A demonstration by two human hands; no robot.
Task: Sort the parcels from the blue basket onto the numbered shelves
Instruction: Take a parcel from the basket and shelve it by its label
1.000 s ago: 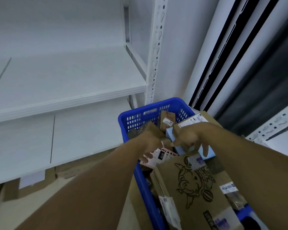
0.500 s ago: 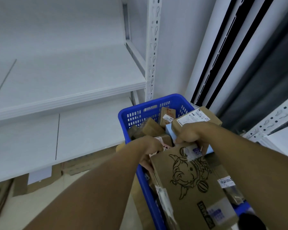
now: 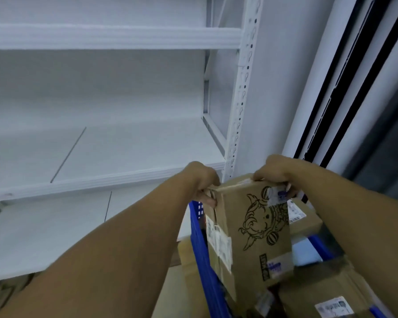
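White metal shelving (image 3: 106, 177) fills left and front, dark window frame (image 3: 345, 76) at right. Both my forearms reach forward, wrists bent down. My left hand (image 3: 202, 180) grips the top left corner of the cartoon-printed parcel (image 3: 257, 230), fingers hooked round its side; my right hand (image 3: 274, 173) clamps the top right edge. Parcel upright, lower end among other labelled boxes (image 3: 326, 297) in the blue basket (image 3: 202, 253).

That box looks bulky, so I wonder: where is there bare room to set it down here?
The middle shelf shows bare board from the picture's left edge to the upright post; the lower shelf beneath is bare too. Crowded: the blue basket, parcels packed around the printed box gripped by left hand and right hand.
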